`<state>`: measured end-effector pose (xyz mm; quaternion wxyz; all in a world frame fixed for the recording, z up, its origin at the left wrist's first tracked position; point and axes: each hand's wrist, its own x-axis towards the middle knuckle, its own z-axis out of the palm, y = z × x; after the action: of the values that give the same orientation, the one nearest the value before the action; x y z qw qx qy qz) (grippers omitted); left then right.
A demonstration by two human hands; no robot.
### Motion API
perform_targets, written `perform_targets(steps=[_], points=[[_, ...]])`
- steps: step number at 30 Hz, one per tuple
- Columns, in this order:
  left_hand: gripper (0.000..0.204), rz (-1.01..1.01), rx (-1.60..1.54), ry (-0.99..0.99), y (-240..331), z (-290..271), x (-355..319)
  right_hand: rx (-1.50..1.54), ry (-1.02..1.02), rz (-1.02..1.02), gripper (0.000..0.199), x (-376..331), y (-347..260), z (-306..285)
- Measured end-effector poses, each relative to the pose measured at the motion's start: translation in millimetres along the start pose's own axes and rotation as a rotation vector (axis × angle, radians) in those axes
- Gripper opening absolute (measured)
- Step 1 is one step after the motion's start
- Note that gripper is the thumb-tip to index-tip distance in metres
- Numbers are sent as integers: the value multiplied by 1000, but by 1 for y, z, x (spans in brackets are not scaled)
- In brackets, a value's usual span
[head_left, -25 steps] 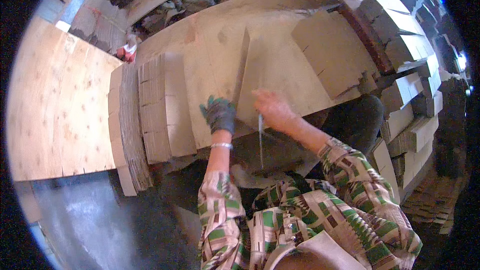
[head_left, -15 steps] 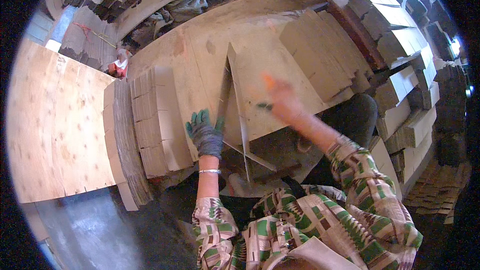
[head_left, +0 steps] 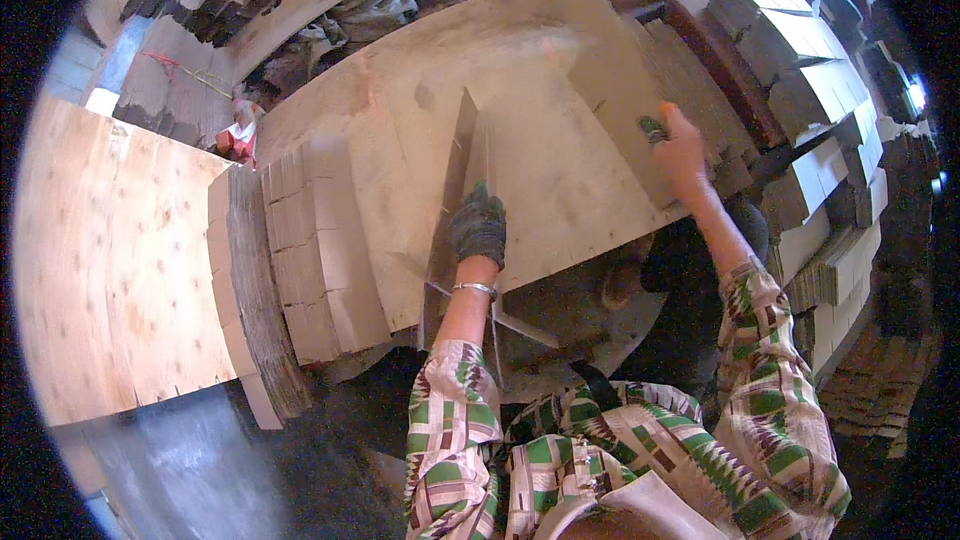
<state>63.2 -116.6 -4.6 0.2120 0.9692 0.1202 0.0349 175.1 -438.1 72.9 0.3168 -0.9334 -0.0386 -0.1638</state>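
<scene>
The left hand (head_left: 478, 230) is held just beside the cardboard strip (head_left: 455, 165), whose long axis is pointed up mid-frame; the right hand (head_left: 686, 155) is held farther off, over cardboard sheets (head_left: 618, 90); neither grip can be told.

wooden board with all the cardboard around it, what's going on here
A person has both hands above the wooden board. The gloved left hand is at an upright cardboard strip; whether its grip is closed on it can't be told. The right hand is over the right cardboard pile, with something orange and dark green at its fingers. Another cardboard pile stands to the left.
</scene>
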Motion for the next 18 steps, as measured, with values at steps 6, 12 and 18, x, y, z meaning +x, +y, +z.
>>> perform_targets(steps=[6,12,18], points=[[36,84,-32,-108,24,9,-3,210,-353,-261,86,-39,-99,37],[37,98,-8,-169,28,7,-9,-38,-576,-285,92,-59,-103,79],[44,118,37,249,21,-19,5,68,-525,-295,92,-65,-83,90]])
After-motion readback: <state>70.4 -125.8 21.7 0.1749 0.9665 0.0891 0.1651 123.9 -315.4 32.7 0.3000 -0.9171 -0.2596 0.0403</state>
